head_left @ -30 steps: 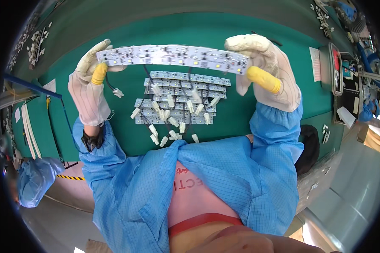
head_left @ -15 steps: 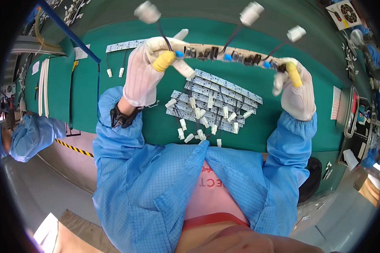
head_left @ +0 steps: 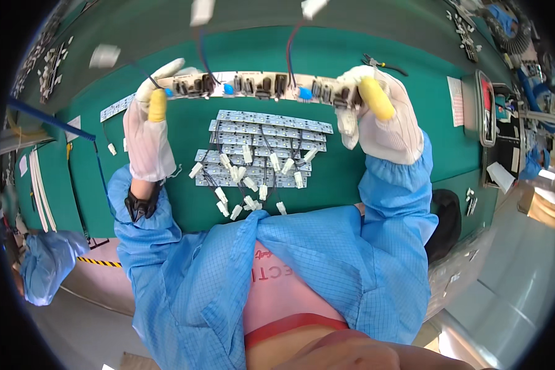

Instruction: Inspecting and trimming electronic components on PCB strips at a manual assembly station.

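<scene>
A long, narrow circuit board (head_left: 246, 85) spans the space between my two hands above the green mat. Black components and blue discs line it, and white connectors (head_left: 202, 11) stick up from it on dark and red wires. At its left end my gloved left hand (head_left: 151, 111) is closed round the board, a yellow cot on the thumb. My gloved right hand (head_left: 382, 111) grips the other end, also with a yellow cot. Below the held board lie several overlapping LED strip boards (head_left: 271, 126) with white plugs (head_left: 246, 154) on short wires.
Another strip board (head_left: 117, 108) lies at the left. Pliers (head_left: 385, 65) rest at the far right of the green mat (head_left: 351, 185). A blue coiled cord (head_left: 52, 117) hangs on the left. Trays (head_left: 486, 108) stand at the right edge, and a co-worker's blue sleeve (head_left: 49, 265) shows lower left.
My view has turned, so the scene sits further left. My left hand has shifted to the board's end, and the board looks more level. The wired connectors have swung left.
</scene>
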Available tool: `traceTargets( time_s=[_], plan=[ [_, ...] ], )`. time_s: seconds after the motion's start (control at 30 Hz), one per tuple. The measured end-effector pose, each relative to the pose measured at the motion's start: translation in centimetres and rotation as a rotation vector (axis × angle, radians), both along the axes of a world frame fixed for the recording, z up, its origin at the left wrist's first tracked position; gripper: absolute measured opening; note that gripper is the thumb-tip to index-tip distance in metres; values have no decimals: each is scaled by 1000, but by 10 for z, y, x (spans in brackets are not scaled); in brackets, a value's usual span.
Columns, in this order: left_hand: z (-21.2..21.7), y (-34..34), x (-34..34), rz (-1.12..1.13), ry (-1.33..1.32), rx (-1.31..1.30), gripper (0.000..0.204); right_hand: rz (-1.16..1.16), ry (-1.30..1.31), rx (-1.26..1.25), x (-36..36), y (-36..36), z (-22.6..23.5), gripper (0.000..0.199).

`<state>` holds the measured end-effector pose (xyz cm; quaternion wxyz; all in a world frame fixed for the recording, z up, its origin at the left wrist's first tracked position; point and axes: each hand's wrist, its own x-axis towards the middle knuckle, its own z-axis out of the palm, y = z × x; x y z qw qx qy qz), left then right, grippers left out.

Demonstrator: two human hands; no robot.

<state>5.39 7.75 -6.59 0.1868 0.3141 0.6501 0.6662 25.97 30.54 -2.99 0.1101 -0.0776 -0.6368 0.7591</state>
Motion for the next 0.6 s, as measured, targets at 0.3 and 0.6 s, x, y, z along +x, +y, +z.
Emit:
traceTargets(
  time_s=[0.3,0.6],
  plan=[
    [-13,-27,-17,-150,215,51,49,-15,53,-353,-3,7,-25,56],
    [11,-16,-1,-204,-107,129,67,-103,-91,-213,-18,4,-12,48]
  ],
)
